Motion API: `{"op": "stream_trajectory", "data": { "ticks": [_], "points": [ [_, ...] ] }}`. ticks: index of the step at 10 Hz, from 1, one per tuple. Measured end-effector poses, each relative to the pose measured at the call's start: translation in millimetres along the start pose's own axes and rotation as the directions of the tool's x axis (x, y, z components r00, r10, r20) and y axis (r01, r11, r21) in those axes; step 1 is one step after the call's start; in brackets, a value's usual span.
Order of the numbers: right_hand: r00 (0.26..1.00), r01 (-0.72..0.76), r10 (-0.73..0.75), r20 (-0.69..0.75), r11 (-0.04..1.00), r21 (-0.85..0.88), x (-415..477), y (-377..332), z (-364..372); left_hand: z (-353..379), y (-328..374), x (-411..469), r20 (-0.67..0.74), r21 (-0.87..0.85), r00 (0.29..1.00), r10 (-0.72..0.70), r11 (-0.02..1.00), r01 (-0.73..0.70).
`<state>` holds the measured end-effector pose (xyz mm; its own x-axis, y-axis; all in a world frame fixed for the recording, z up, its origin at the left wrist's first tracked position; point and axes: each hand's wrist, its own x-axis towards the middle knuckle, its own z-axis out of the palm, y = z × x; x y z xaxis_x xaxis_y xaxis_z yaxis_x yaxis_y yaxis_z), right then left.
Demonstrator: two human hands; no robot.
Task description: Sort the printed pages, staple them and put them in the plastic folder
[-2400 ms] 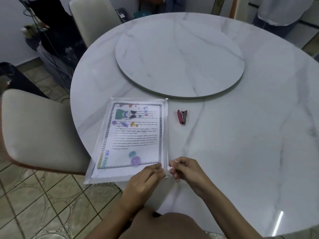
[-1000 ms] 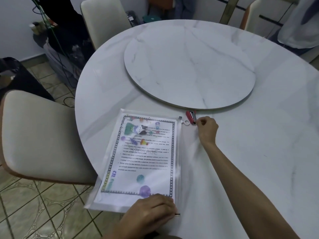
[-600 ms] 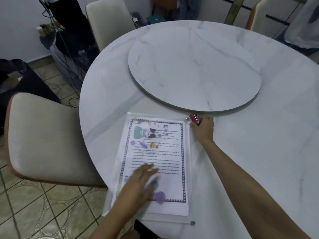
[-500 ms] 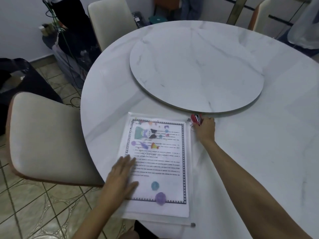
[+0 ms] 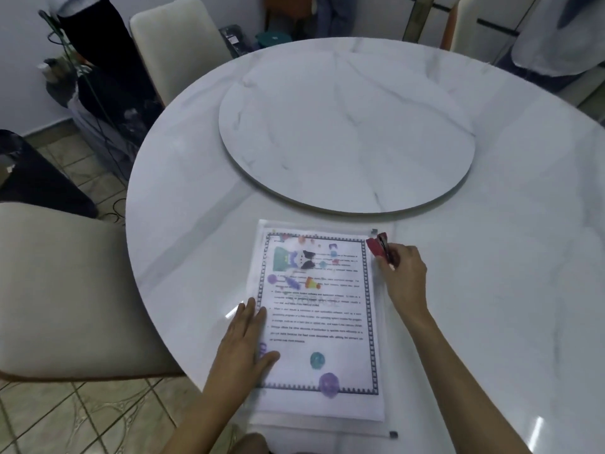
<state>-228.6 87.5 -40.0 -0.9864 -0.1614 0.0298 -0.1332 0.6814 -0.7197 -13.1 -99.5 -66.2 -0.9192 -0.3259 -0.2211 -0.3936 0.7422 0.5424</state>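
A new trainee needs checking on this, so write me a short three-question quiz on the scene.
1. True or false: the left hand lies flat on the plastic folder.
2. The right hand holds: A) a pen; B) the red stapler; C) nothing.
3. Fill in: the printed pages lie ___ the folder.
Key: 1 true; 2 B; 3 inside.

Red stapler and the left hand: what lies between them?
In the head view, the colourful printed page inside the clear plastic folder fills that stretch, from the flat left hand to the small red stapler.
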Motion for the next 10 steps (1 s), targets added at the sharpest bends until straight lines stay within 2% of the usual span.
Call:
{"op": "stream_trajectory", "data": {
  "ticks": [1,2,5,7,8,9,10],
  "points": [
    [0.997,0.031,-0.034,0.073,0.999,0.036,-29,4,-8,12,24,5,0.024,-0.008,0.999,0.037,0.999,-0.036],
    [0.990,0.061,-0.059,0.127,0.998,-0.010,-53,14,-11,24,44,7,0.058,0.015,0.996,0.066,0.998,-0.067],
    [0.990,0.050,-0.030,0.135,0.988,-0.149,-86,45,-19,43,79,3,0.062,0.080,0.996,0.063,0.994,-0.068],
    [0.978,0.104,-0.073,0.194,0.983,-0.153,-85,44,-31,42,79,4,0.033,0.008,0.996,0.085,0.996,-0.085],
    [0.987,0.078,-0.074,0.141,0.997,-0.025,-79,25,-55,40,75,-1,-0.029,-0.059,0.995,0.094,0.994,-0.096],
    [0.991,0.121,-0.124,0.040,0.990,0.069,-67,-3,-86,41,70,-5,-0.132,-0.099,0.987,0.089,0.990,-0.103],
    [0.958,0.268,-0.242,-0.154,0.946,0.180,-60,-47,-138,49,45,-4,-0.263,-0.103,0.942,0.208,0.965,-0.242]
  ]
}}
